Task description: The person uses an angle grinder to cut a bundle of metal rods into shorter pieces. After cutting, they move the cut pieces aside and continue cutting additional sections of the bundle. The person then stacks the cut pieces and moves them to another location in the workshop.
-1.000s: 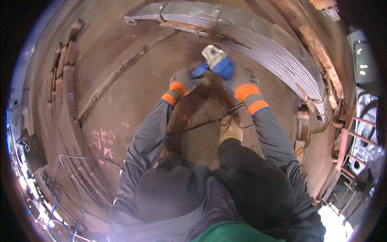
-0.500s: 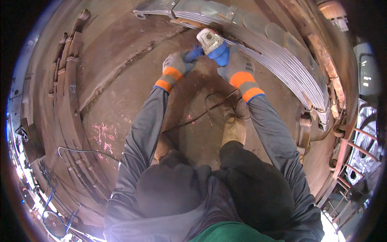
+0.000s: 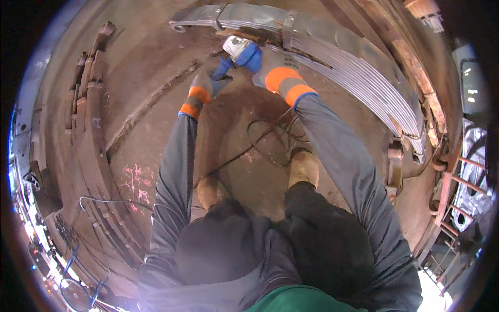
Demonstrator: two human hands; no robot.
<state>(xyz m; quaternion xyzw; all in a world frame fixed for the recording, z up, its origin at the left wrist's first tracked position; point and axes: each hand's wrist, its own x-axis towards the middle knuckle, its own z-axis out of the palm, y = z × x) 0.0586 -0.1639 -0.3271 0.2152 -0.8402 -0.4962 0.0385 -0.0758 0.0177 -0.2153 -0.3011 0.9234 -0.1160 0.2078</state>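
A grinder (image 3: 244, 53) is held at the frame's upper centre, side handle (image 3: 223, 67) clasped by the curled left hand (image 3: 204, 81), body (image 3: 251, 57) wrapped by the closed right hand (image 3: 271, 63). Grinding near the leaf spring (image 3: 353, 73) appears in hand; steady two-handed control seems called for next.

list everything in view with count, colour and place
grinder: 1, blue and silver, in both hands
leaf spring: 1, silver-grey, top to upper right
beam: at least 1, rusty brown, upper right
bars: several, brown, left
marks: uncounted, pink, floor at left
cord: count unclear, dark, floor by boots
frame: 1, rusty red, right
edge clutter: too unclear to count
boots: 2, tan, centre
left hand: 1, grey-and-orange glove, on side handle
right hand: 1, same glove, on blue body
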